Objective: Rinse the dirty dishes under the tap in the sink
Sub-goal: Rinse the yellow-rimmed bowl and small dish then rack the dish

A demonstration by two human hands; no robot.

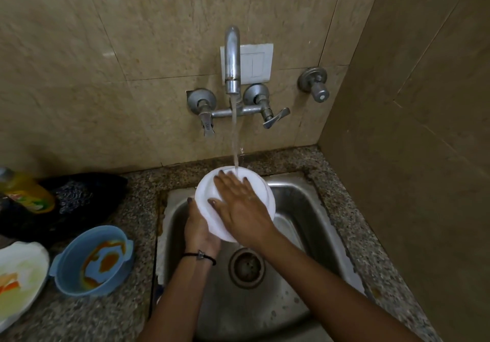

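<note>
Sink (305, 209), bottom centre, catches runoff. White dish (205, 187) tilted over it mid-frame, top rim under tap (232, 57) stream. Stained blue bowl (90, 259) waits lower left. Right hand (238, 206) flat on dish, fingers straight, prob. to rub; left hand (198, 231) curls round lower-left rim, steadying.

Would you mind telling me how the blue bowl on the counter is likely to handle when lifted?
The blue bowl looks like plastic, so it is probably light and not fragile. Orange residue smeared inside may make it greasy and slippery. Its small side handles likely offer a surer grip.
</note>
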